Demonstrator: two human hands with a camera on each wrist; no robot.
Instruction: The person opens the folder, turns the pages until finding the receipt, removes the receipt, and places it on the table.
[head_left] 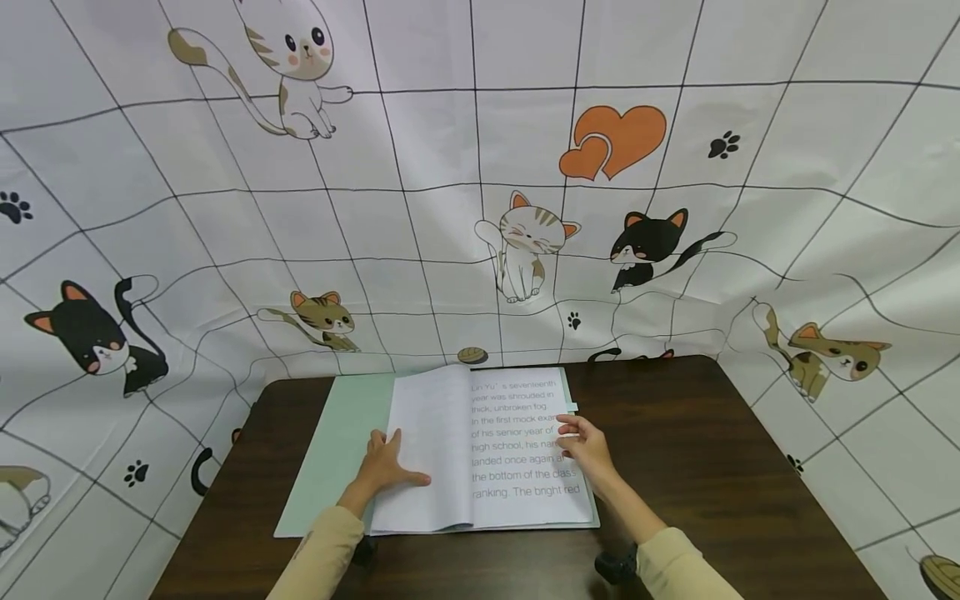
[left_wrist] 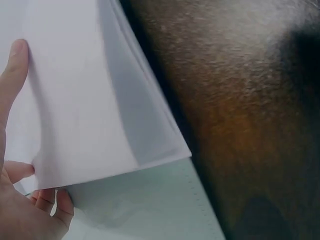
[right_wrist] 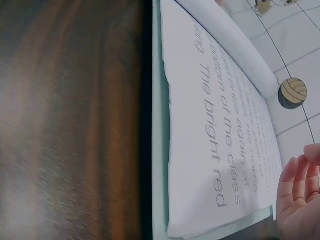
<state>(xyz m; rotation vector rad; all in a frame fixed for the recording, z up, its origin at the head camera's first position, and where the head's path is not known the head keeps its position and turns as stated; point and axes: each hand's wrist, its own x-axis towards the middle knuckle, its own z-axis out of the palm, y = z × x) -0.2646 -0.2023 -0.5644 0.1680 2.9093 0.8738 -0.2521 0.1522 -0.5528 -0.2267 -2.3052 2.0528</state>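
A book with a pale green cover [head_left: 330, 454] lies spread on the dark wooden table. Its left page [head_left: 435, 408] is blank and bulges up near the spine, while the right page [head_left: 517, 458] carries large printed English text. My left hand [head_left: 384, 465] rests on the left page's outer edge. In the left wrist view its thumb [left_wrist: 18, 60] lies extended on the paper, the other fingers at the edge over the green cover. At the right page's outer edge is my right hand [head_left: 588, 450], fingers loosely bent with nothing held; the right wrist view shows them raised beside the page.
The brown tabletop [head_left: 675, 442] extends on both sides of the book. Behind and around the table hangs a white cloth [head_left: 435, 142] with grid lines and cartoon cats. A small light tab [head_left: 572, 407] sticks out from the right page's edge.
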